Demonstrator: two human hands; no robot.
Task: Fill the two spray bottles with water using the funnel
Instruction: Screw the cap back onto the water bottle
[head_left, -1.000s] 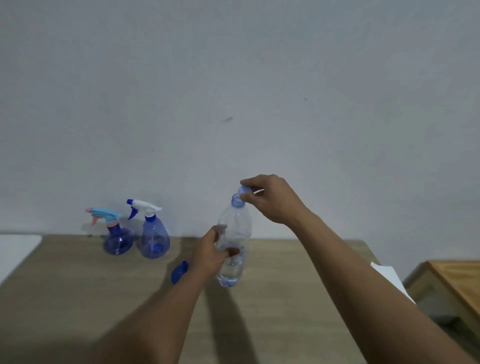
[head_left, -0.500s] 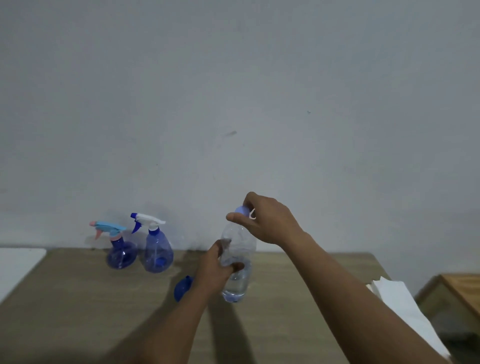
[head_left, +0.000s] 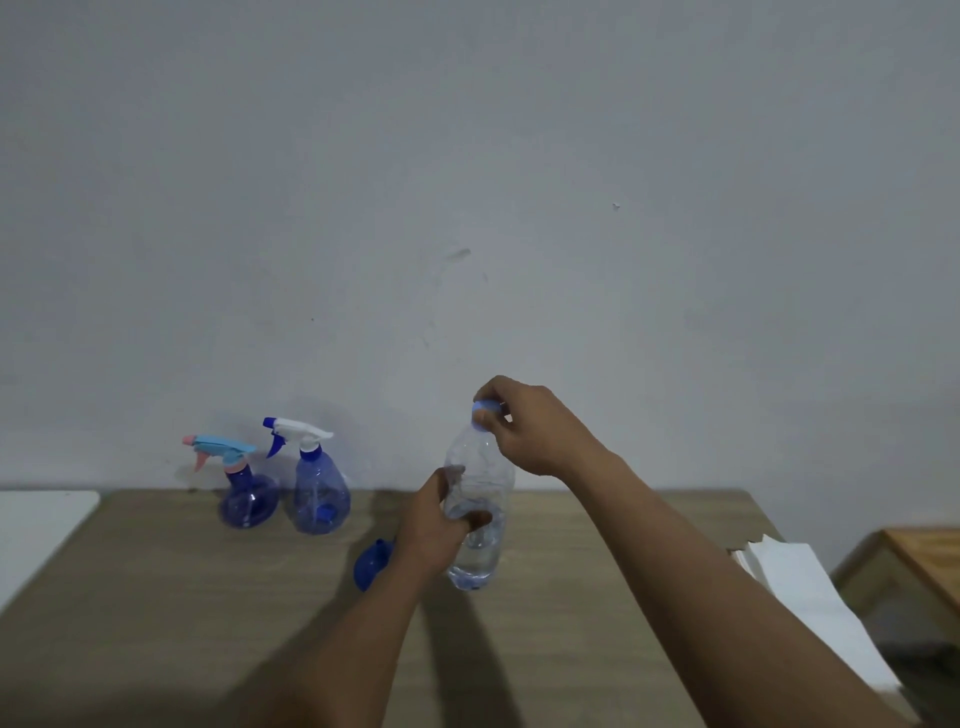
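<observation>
A clear plastic water bottle (head_left: 480, 486) stands upright on the wooden table (head_left: 208, 623), water in its lower part. My left hand (head_left: 441, 519) grips its middle. My right hand (head_left: 530, 421) pinches the pale blue cap (head_left: 483, 408) at the bottle's neck. Two blue spray bottles stand by the wall at the back left: one with a light blue and pink trigger head (head_left: 244, 488), one with a white and dark blue head (head_left: 317, 488). A blue funnel (head_left: 371, 564) lies on its side just left of my left wrist, partly hidden.
A white surface (head_left: 36, 535) adjoins the table's left edge. White paper sheets (head_left: 810, 597) lie at the table's right edge. A second wooden table (head_left: 924, 561) stands lower right. A grey wall rises directly behind the table.
The cap was lifted above the neck a second ago; my right hand has brought it down onto the neck. The view has tilted, so everything sits lower in the frame.
</observation>
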